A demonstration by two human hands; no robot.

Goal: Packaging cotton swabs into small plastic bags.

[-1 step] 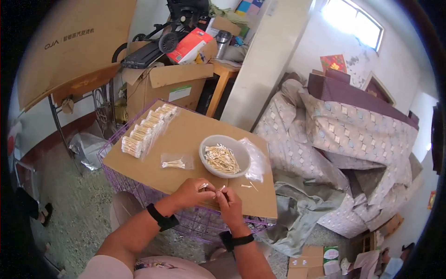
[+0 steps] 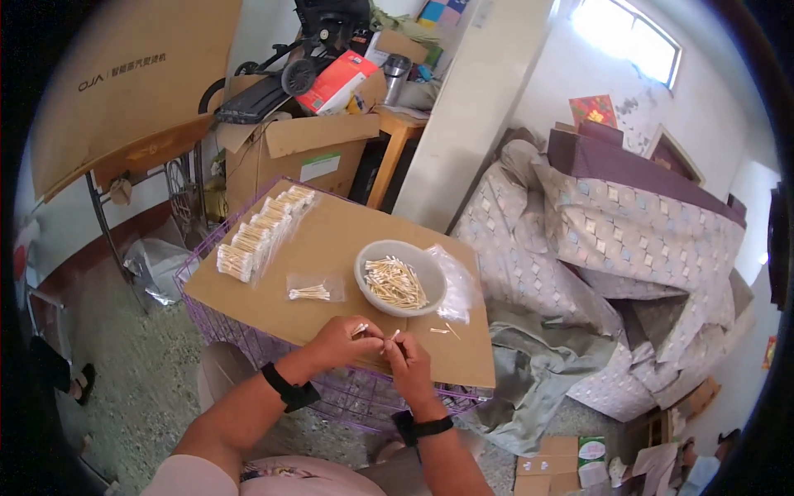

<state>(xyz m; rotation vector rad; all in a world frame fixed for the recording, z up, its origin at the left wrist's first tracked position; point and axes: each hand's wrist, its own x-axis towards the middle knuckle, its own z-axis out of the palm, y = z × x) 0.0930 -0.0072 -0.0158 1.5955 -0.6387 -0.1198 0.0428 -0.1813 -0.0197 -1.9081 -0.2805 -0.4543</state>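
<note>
My left hand (image 2: 343,343) is closed around a few cotton swabs (image 2: 361,329), whose white tips stick out above the fingers. My right hand (image 2: 409,364) meets it fingertip to fingertip, pinching a swab with its white tip (image 2: 396,333) showing. Both are over the near edge of a cardboard sheet (image 2: 335,236). Just beyond them stands a whitish bowl (image 2: 423,263) holding many loose swabs (image 2: 395,283). Left of the bowl lies a small clear bag (image 2: 313,289) with several swabs inside. Two or three loose swabs (image 2: 445,331) lie right of my hands.
A row of filled swab bags (image 2: 263,227) lines the sheet's left side. Empty clear bags (image 2: 455,285) lie right of the bowl. A purple wire cage (image 2: 347,397) supports the sheet. Cloth-covered furniture (image 2: 612,240) stands right; a cardboard box (image 2: 289,153) stands behind.
</note>
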